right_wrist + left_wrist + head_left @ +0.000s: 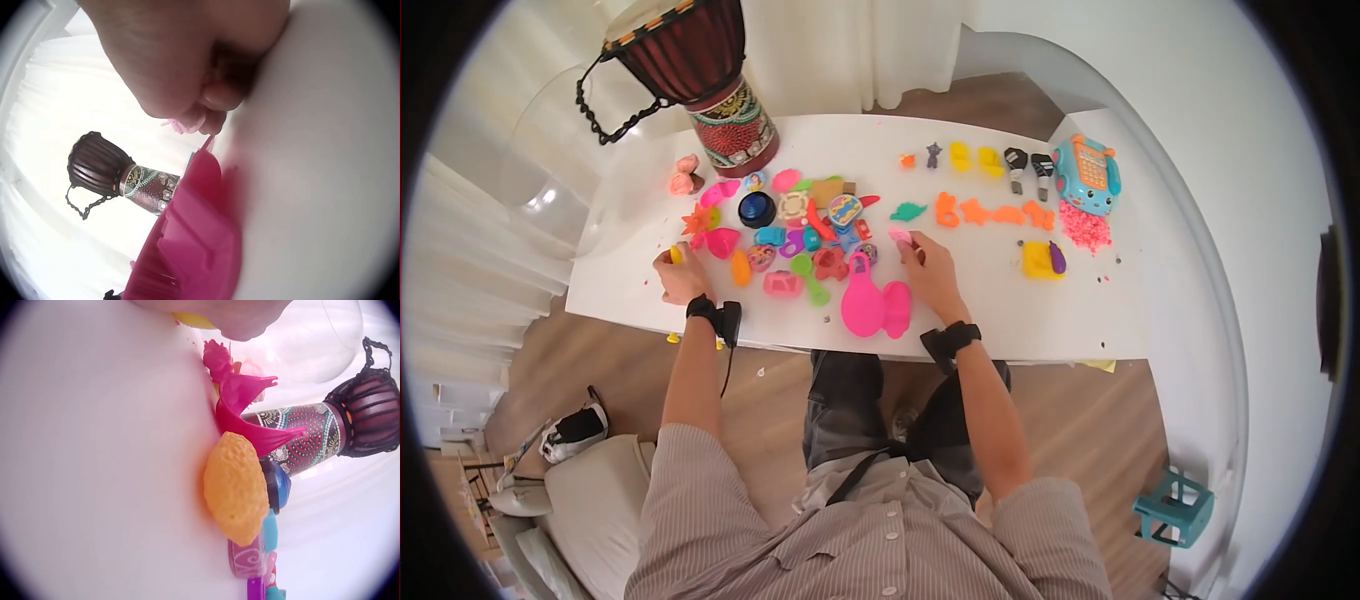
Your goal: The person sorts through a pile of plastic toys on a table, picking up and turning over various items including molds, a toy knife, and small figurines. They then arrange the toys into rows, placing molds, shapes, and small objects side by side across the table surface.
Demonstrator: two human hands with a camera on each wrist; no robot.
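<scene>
At the left end of the toy pile, my left hand point(685, 277) grips a small smooth yellow piece point(677, 254), mostly covered by the fingers; its edge point(195, 320) peeks out in the left wrist view. Close by lie a bumpy orange toy point(235, 487) and a magenta curved piece point(244, 412). My right hand point(933, 275), right of the pile, pinches a small light pink piece point(187, 124) between thumb and fingers; what it is cannot be told. Beside that wrist lies a magenta toy with rounded lobes and a handle point(863, 300).
A carved drum point(735, 125) stands at the back left of the white table point(980, 310). To the right are orange shapes point(975, 211), a teal toy phone point(1088, 170), pink beads point(1086, 232) and a purple toy on a yellow block point(1040, 262).
</scene>
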